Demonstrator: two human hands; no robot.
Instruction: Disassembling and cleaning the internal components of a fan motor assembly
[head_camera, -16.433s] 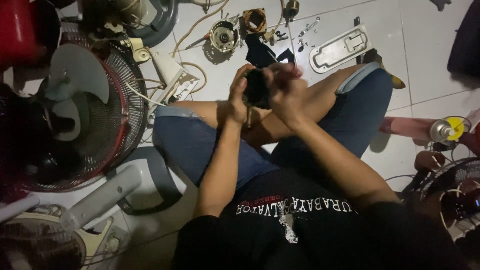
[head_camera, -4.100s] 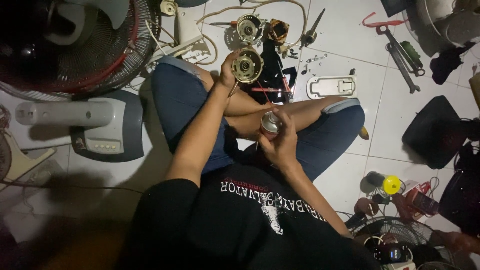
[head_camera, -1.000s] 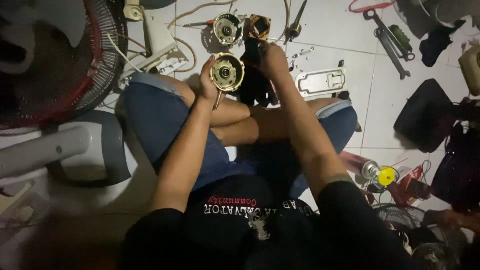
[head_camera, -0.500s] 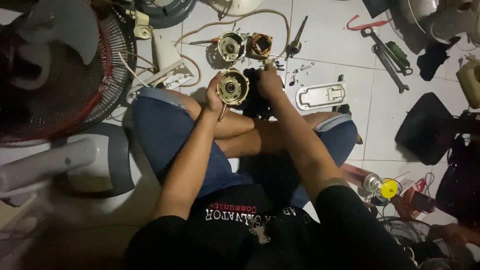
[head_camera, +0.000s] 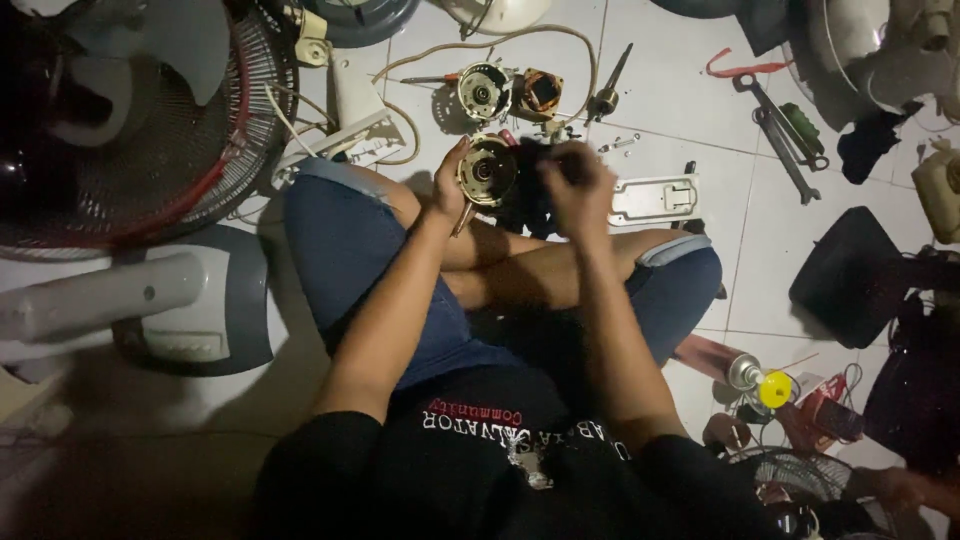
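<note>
Gripping a round motor housing (head_camera: 487, 171) at upper centre, the left hand (head_camera: 450, 185) has closed fingers; the blurred right hand (head_camera: 578, 185) beside it is unreadable; bare floor tiles (head_camera: 680, 110) lie to the right.

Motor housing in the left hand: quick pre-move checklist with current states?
1. Left hand grips round motor housing: ok.
2. Housing's open face turned to the camera: ok.
3. Right hand free of the housing: ok; what it holds, cannot tell (blurred).
4. Second motor part and copper-wound stator on the floor ahead: ok.
5. Screwdriver beside the stator: ok.
</note>
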